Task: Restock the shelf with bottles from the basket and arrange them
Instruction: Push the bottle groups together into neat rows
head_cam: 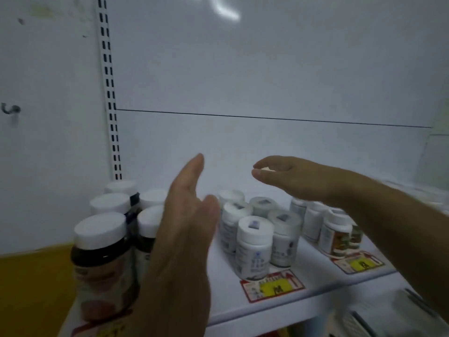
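A white shelf [218,305] carries three groups of bottles. Dark brown jars with white lids [102,254] stand at the left. Small white bottles [255,242] cluster in the middle. White bottles with orange labels [332,232] stand at the right. My left hand [184,239] is held flat and edge-on, fingers straight, between the brown jars and the white bottles, holding nothing. My right hand [294,178] hovers above the middle and right groups, fingers loosely curved, touching no bottle. The basket is out of view.
Red-and-yellow price tags [272,285] lie on the shelf's front edge. A slotted upright [110,93] runs up the white back panel at left. A yellow surface [31,288] sits lower left. A lower shelf shows at bottom right.
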### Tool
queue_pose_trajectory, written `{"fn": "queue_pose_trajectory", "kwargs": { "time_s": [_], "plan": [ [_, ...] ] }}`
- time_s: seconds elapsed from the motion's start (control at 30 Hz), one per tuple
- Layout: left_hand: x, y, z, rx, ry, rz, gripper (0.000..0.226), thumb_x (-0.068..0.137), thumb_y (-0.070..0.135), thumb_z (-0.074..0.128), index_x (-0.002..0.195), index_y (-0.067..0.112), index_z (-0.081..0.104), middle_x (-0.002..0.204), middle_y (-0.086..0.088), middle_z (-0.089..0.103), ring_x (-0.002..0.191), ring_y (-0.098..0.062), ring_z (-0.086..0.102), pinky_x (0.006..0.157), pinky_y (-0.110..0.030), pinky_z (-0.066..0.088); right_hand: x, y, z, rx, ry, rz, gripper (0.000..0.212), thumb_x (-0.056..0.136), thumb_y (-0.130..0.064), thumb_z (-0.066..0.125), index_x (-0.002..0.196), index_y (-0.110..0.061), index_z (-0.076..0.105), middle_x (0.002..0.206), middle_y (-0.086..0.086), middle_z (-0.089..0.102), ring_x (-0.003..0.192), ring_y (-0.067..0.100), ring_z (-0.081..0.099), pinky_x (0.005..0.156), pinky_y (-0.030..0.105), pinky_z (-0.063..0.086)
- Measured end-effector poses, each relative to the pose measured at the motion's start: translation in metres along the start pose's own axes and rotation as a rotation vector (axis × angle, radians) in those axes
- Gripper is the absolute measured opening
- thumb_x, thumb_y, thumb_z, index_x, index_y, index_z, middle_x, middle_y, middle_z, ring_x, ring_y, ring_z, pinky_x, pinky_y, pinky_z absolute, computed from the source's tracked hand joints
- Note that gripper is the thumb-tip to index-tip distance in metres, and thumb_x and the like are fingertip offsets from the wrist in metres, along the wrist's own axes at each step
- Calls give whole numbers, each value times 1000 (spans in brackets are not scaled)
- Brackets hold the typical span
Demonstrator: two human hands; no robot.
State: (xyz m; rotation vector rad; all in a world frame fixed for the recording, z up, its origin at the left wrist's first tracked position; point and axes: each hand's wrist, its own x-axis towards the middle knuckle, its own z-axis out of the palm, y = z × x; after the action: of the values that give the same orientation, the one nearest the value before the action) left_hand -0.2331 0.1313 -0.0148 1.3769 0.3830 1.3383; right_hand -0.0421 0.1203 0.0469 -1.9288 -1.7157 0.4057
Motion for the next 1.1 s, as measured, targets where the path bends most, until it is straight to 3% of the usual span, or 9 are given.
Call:
{"fn": "queue_pose_trajectory", "kwargs": {
  "time_s": [0.13, 0.27, 0.37, 0.43, 0.5, 0.57, 0.73, 0.87, 1.1],
  "plan": [
    [1, -50, 27, 113, -33, -59, 36, 88, 36, 53, 119, 51, 41, 101, 40, 41, 69, 38, 42, 56, 9, 35, -10, 40, 21, 335, 158, -16, 49, 93, -55, 34, 136, -32, 41, 143, -13, 39, 113, 5, 38, 94, 24, 29],
    [9, -77, 32, 232, 41, -134, 55, 93, 28, 45, 142, 41, 24, 127, 24, 38, 87, 24, 45, 73, -2, 37, -14, 71, 55, 568, 262, -102, 42, 98, -48, 23, 136, -40, 40, 143, -21, 32, 129, 0, 29, 104, 22, 18],
    [6, -83, 30, 320, 22, -117, 65, 88, 23, 53, 142, 40, 21, 111, 36, 37, 76, 40, 42, 62, 6, 40, -10, 86, 72, 746, 235, -112, 38, 96, -53, 25, 125, -47, 49, 141, -19, 38, 137, 12, 33, 116, 34, 21],
    [4, -85, 27, 397, -52, -117, 81, 73, 30, 72, 135, 51, 24, 128, 30, 38, 101, 31, 45, 79, -2, 47, -7, 90, 78, 988, 42, -76, 38, 85, -66, 41, 113, -47, 59, 129, -13, 58, 125, 20, 51, 112, 46, 33],
    [3, -87, 27, 544, -88, -146, 86, 57, 42, 77, 125, 63, 29, 151, 16, 26, 132, 0, 40, 103, -31, 46, -5, 93, 79, 1154, -100, -34, 37, 76, -69, 44, 96, -46, 65, 107, -11, 70, 111, 24, 61, 103, 53, 42],
    [1, -87, 28, 646, -91, -146, 83, 51, 45, 74, 122, 60, 35, 155, 12, 21, 135, -12, 38, 107, -40, 42, 1, 97, 84, 1150, -106, -28, 31, 85, -60, 42, 89, -44, 68, 100, -5, 73, 106, 28, 64, 99, 56, 45],
    [1, -88, 29, 582, -91, -121, 64, 67, 14, 74, 116, 42, 45, 141, 12, 37, 110, 4, 55, 81, -12, 50, 5, 101, 87, 1108, -66, -56, 31, 78, -60, 45, 89, -44, 69, 104, -2, 73, 103, 26, 66, 98, 55, 47],
    [0, -88, 28, 549, -96, -131, 60, 66, 12, 70, 117, 34, 49, 137, 1, 46, 110, -4, 59, 79, -17, 52, 3, 101, 87, 1053, -27, -94, 35, 75, -59, 39, 88, -45, 68, 105, -5, 72, 103, 22, 65, 99, 49, 47],
    [-1, -87, 29, 482, -74, -148, 70, 57, 20, 76, 119, 36, 49, 133, 3, 52, 108, -8, 62, 82, -25, 55, -1, 100, 86, 927, 22, -208, 38, 98, -48, 21, 100, -40, 58, 113, -7, 65, 106, 13, 61, 96, 33, 47]
  ]
}}
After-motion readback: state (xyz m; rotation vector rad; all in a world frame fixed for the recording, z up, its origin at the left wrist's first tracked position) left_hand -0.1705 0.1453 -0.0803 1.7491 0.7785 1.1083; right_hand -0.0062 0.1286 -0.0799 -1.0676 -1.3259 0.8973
